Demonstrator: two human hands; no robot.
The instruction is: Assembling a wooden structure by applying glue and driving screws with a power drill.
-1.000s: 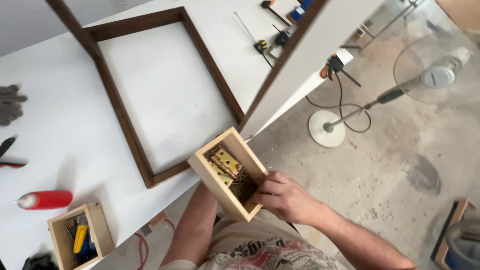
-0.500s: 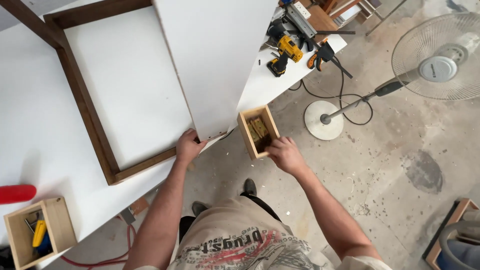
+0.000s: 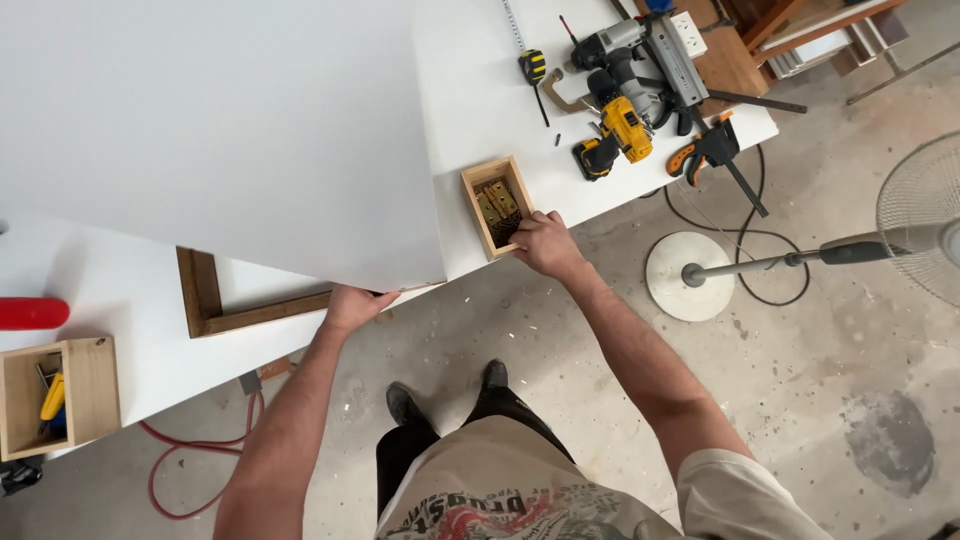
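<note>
Panel (image 3: 220, 130) now covers frame (image 3: 215, 300), white workbench (image 3: 480, 110), concrete floor (image 3: 800, 400)

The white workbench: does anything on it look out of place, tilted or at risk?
Two things stand out. The small wooden box of brass hinges sits at the very edge of the white workbench, with the right hand on it. The large white panel lies askew over the dark wooden frame, hiding most of it; the left hand grips its edge.
</note>
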